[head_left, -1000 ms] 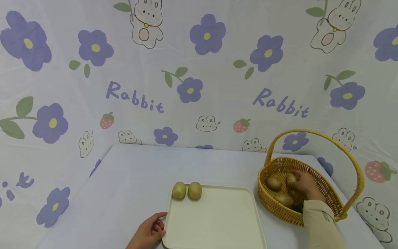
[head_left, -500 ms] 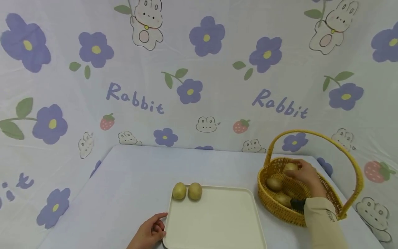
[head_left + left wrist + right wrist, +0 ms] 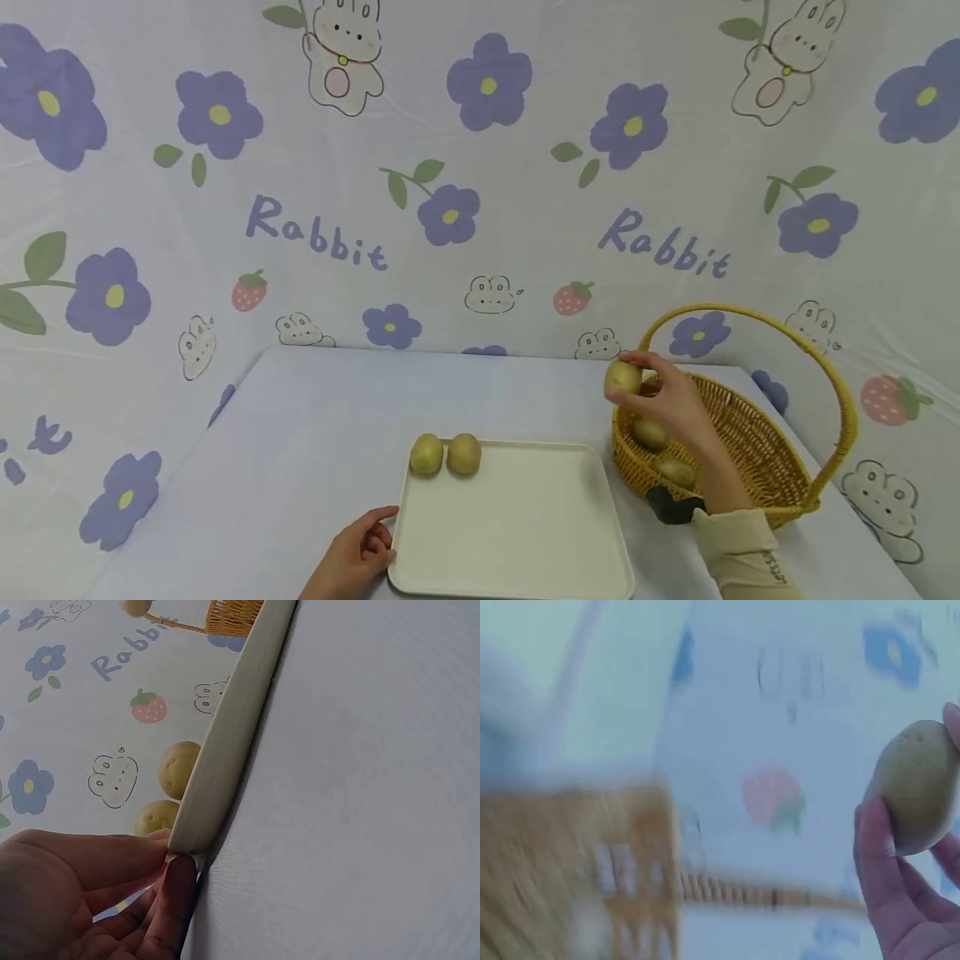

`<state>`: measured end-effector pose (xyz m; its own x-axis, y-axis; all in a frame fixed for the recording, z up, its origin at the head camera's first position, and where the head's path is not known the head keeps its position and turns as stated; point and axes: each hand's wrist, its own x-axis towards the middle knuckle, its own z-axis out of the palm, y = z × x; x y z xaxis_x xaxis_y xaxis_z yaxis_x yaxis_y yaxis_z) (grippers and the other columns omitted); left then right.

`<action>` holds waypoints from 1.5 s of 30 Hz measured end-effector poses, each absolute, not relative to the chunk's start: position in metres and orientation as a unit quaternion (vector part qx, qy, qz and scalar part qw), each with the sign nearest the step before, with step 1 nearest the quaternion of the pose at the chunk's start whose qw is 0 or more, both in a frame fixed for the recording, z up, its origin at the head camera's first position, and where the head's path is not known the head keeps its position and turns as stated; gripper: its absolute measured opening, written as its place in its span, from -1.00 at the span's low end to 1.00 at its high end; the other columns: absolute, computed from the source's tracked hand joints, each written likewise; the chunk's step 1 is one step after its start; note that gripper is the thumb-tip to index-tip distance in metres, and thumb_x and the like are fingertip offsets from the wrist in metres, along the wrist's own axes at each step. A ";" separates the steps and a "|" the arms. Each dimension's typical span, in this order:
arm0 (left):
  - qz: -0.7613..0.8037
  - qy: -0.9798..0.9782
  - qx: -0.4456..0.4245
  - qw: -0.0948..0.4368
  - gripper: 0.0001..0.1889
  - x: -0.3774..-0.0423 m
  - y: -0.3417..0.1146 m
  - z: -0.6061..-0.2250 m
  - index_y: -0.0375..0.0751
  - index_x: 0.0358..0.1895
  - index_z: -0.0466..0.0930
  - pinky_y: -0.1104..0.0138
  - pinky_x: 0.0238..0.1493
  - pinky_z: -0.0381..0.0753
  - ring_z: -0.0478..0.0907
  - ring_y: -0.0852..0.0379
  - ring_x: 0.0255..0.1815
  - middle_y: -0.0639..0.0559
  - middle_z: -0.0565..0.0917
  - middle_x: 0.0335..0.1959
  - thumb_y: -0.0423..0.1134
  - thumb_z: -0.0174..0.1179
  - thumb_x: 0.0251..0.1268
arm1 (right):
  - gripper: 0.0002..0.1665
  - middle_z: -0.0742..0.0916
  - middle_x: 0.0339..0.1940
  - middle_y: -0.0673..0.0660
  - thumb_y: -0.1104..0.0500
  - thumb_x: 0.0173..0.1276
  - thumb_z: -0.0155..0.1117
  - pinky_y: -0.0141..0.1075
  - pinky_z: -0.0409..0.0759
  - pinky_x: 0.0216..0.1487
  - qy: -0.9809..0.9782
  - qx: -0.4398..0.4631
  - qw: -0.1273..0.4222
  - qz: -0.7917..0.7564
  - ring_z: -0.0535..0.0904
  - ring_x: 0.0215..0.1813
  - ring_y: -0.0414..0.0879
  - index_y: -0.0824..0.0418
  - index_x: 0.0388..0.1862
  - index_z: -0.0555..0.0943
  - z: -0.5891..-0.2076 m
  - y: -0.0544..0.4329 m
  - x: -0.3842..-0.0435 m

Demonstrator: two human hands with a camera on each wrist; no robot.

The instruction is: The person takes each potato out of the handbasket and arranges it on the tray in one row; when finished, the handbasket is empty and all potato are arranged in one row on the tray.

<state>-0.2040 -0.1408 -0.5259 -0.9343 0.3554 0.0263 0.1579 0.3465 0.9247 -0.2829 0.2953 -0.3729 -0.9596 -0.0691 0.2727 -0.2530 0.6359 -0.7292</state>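
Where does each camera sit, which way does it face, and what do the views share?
Head: on the head, facing forward and down at the tray, basket and patterned backdrop; the left hand, right hand and right sleeve show.
Left wrist: on that wrist, facing the tray rim the left hand pinches, two potatoes beyond; that hand shows.
Right wrist: on that wrist, facing the held potato, basket blurred; right hand partly shows.
Head and right wrist share the held potato and basket.

1. Soft, diffuse light fell on the table (image 3: 337, 408) in the head view.
2. In the left wrist view, the left hand (image 3: 97, 889) looked dim; shadow edged the tray (image 3: 232, 735).
3. The right wrist view was bluish, basket (image 3: 562, 862) smeared, cloth (image 3: 832, 780) blurred, potato (image 3: 915, 787) sharper.
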 end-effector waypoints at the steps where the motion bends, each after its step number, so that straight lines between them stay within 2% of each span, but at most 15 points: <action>1: 0.548 0.817 0.158 0.088 -0.43 -0.204 -0.141 -0.525 -0.51 0.24 0.29 0.47 -0.44 0.45 0.38 0.32 -0.44 -0.03 0.47 -0.33 -0.47 0.21 0.12 | -0.27 0.53 0.11 0.19 -0.07 0.08 0.43 -0.22 0.53 -0.24 -0.893 0.098 0.107 0.426 0.58 -0.15 0.07 0.10 0.21 0.43 -0.378 0.285 -0.283; 6: 0.545 0.820 0.157 0.075 -0.43 -0.205 -0.141 -0.522 -0.52 0.21 0.31 0.48 -0.42 0.45 0.38 0.34 -0.43 -0.04 0.47 -0.33 -0.50 0.20 0.08 | -0.32 0.58 0.02 0.17 0.05 -0.01 0.52 -0.27 0.54 -0.32 -0.877 0.137 0.079 0.454 0.59 -0.27 -0.04 0.11 0.12 0.50 -0.416 0.238 -0.289; 11: 0.544 0.821 0.155 0.083 -0.43 -0.204 -0.140 -0.523 -0.52 0.22 0.31 0.48 -0.42 0.44 0.38 0.33 -0.44 -0.03 0.47 -0.34 -0.48 0.22 0.08 | -0.34 0.60 -0.06 0.15 0.10 -0.07 0.55 -0.33 0.53 -0.35 -0.882 0.163 0.042 0.441 0.58 -0.36 -0.10 0.16 0.05 0.53 -0.455 0.203 -0.295; 19: 0.551 0.814 0.159 0.097 -0.42 -0.204 -0.139 -0.529 -0.52 0.24 0.28 0.47 -0.43 0.44 0.38 0.32 -0.46 -0.02 0.47 -0.34 -0.43 0.23 0.13 | -0.39 0.61 -0.15 0.10 0.15 -0.15 0.58 -0.22 0.52 -0.15 -0.890 0.219 0.039 0.399 0.50 -0.13 -0.05 0.22 -0.05 0.57 -0.486 0.173 -0.303; 24: 0.547 0.813 0.170 0.099 -0.42 -0.205 -0.140 -0.530 -0.53 0.25 0.27 0.46 -0.43 0.47 0.40 0.32 -0.46 -0.03 0.48 -0.34 -0.43 0.21 0.15 | -0.36 0.61 -0.14 0.15 0.16 -0.16 0.59 -0.20 0.47 -0.14 -0.895 0.225 0.029 0.385 0.48 -0.14 -0.05 0.25 -0.03 0.57 -0.492 0.167 -0.305; 33: 0.556 0.809 0.164 0.103 -0.42 -0.204 -0.139 -0.527 -0.55 0.24 0.26 0.48 -0.43 0.45 0.40 0.31 -0.46 -0.02 0.48 -0.35 -0.46 0.20 0.13 | -0.28 0.54 0.01 0.27 0.20 -0.13 0.56 -0.05 0.44 -0.03 -0.894 0.229 0.012 0.385 0.47 0.04 0.13 0.35 0.06 0.49 -0.488 0.166 -0.301; 37: 0.552 0.811 0.163 0.103 -0.42 -0.203 -0.139 -0.524 -0.55 0.24 0.26 0.48 -0.43 0.45 0.40 0.32 -0.47 -0.02 0.48 -0.35 -0.46 0.20 0.14 | -0.21 0.50 0.07 0.31 0.20 -0.12 0.56 -0.06 0.47 -0.05 -0.893 0.224 0.005 0.390 0.47 0.10 0.18 0.35 0.13 0.45 -0.486 0.165 -0.299; 45: 0.549 0.815 0.158 0.100 -0.42 -0.204 -0.139 -0.525 -0.51 0.24 0.28 0.47 -0.44 0.46 0.40 0.30 -0.47 -0.02 0.48 -0.36 -0.47 0.22 0.12 | -0.17 0.47 0.14 0.32 0.18 -0.09 0.55 -0.07 0.51 -0.08 -0.897 0.201 0.005 0.393 0.51 -0.01 0.20 0.30 0.20 0.42 -0.471 0.175 -0.297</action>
<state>-0.2036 -0.1391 -0.5252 -0.9301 0.3672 0.0108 0.1481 0.3481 0.9257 -0.2973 0.1747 -0.4706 -0.9191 -0.3571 0.1668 -0.3646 0.6096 -0.7039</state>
